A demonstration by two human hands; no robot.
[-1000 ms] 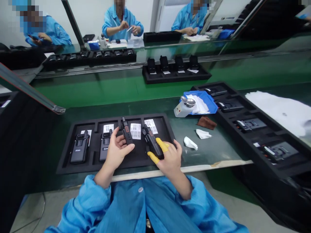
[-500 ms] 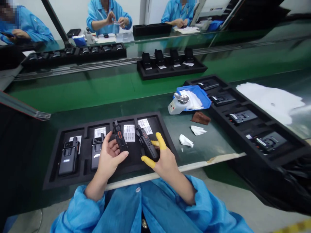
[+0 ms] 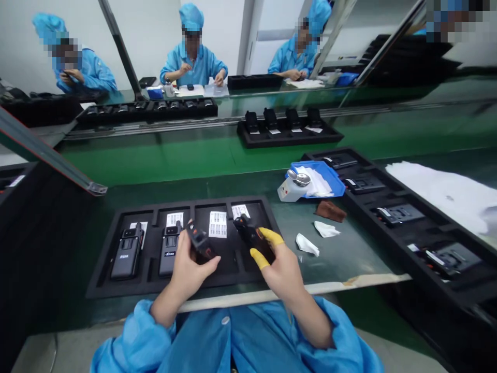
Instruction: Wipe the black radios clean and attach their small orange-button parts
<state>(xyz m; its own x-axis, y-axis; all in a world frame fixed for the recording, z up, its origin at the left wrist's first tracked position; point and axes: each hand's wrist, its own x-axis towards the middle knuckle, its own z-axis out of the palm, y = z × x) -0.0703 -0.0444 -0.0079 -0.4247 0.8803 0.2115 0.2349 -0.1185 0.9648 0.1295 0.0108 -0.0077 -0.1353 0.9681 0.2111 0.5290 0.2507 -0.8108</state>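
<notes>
My left hand [image 3: 193, 269] holds a black two-way radio [image 3: 201, 243] with its fingers behind it and the thumb along its lower end. In my right hand [image 3: 281, 261], which wears yellow finger cots, a second black radio [image 3: 252, 237] is tilted, its stubby top pointing up and left. Both radios are over the right part of a black foam tray [image 3: 97, 280]. Two more radios, one at the far left [image 3: 127, 256] and one beside my left hand [image 3: 167, 254], lie in its left compartments. White printed label sheets [image 3: 218, 224] lie in the compartments.
Right of the tray are crumpled white wipes [image 3: 307, 244], a brown cloth [image 3: 330, 211], a white dispenser bottle [image 3: 290, 189] and a blue bin [image 3: 337, 185]. Another tray [image 3: 373, 192] holds several devices. Farther back stands a tray [image 3: 291, 137] on the green conveyor; co-workers [image 3: 194, 62] sit beyond it.
My view has tilted up, showing more of the co-workers. Both radios have turned in my hands: the left now shows its end, and the right leans further over to the left.
</notes>
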